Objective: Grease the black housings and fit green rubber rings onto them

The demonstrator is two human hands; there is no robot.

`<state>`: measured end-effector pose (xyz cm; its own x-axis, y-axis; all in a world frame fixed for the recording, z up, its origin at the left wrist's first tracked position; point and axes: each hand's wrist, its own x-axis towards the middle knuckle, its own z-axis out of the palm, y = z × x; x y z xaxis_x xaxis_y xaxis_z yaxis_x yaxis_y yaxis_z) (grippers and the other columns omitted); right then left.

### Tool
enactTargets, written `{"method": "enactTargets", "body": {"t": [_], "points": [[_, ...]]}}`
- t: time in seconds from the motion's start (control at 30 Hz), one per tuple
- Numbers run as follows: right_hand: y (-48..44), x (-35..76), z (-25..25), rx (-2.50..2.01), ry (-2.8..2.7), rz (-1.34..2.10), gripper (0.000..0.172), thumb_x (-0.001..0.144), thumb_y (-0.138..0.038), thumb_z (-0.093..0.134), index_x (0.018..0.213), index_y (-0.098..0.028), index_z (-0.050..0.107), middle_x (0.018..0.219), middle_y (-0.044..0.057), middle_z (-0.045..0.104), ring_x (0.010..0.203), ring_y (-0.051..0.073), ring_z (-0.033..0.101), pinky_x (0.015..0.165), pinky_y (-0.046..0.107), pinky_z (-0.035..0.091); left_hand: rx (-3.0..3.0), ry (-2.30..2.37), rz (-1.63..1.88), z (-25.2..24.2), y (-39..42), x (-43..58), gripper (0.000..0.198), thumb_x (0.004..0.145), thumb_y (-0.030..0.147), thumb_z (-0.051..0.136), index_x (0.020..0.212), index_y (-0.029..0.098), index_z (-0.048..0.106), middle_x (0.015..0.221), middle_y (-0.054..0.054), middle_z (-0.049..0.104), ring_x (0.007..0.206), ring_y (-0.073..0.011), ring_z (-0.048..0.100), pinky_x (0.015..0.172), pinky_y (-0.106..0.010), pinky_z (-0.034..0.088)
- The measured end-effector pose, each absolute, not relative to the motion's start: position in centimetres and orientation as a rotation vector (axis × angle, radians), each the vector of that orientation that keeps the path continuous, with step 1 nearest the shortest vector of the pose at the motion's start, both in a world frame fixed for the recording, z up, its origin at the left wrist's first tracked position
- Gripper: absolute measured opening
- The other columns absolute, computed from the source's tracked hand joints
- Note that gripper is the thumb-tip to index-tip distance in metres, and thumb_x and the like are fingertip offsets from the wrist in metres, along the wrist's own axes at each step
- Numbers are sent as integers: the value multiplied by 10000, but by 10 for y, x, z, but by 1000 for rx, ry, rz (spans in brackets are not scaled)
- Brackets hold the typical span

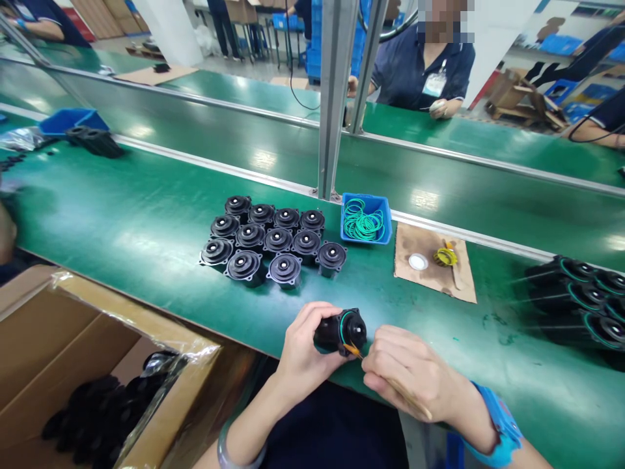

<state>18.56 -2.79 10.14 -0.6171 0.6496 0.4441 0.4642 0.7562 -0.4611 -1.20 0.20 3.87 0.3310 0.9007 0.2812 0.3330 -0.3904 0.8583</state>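
My left hand (308,348) is wrapped round a black cylindrical housing (328,333), tilted so its round end faces right. A green rubber ring (343,327) sits around that end. In my right hand (407,365) is a small brush (413,402) with a pale wooden handle. Its orange tip (351,350) meets the lower edge of the housing by the ring. Ahead of my hands, several black housings (284,268) stand upright in rows on the green bench. Beyond them to the right, a blue bin (385,232) holds a heap of green rings (362,223).
A stained cardboard sheet (405,270) carries a white disc (418,262) and a yellow cup (444,256). More ringed housings (593,329) lie at the right. An open carton (29,355) with black parts is at lower left. A metal post (332,117) rises behind; a co-worker (415,65) sits opposite.
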Motion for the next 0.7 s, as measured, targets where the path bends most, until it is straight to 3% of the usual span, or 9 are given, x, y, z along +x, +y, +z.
{"method": "enactTargets", "body": {"t": [0.13,0.33,0.47,0.7], "points": [[-26,186,101,-816,-2236,492,389,1084,-226,324,788,-176,571,628,27,591,543,139,477,529,279,405,1903,1056,1037,37,-1,-12,477,662,145,863,1067,213,621,1049,-44,674,967,-200,666,859,-315,550],[-18,177,94,-925,-1958,436,226,1018,-343,573,878,-173,623,647,12,660,515,120,570,500,240,457,2017,1024,1144,34,-4,-9,405,731,111,789,1082,201,605,1053,-67,675,963,-204,669,832,-315,571],[-9,176,94,-1065,-1869,282,288,1002,-368,596,788,-179,637,634,4,691,514,115,633,520,220,479,2063,1019,1161,33,-5,-10,394,741,134,804,1078,190,606,1047,-77,681,953,-204,684,822,-308,590],[1,182,93,-1231,-1932,-127,439,1060,-305,495,649,-185,594,526,-26,650,407,86,578,469,215,415,2044,1042,1157,31,-5,-12,453,724,173,841,1102,208,595,1068,-83,684,992,-229,693,844,-355,602]]}}
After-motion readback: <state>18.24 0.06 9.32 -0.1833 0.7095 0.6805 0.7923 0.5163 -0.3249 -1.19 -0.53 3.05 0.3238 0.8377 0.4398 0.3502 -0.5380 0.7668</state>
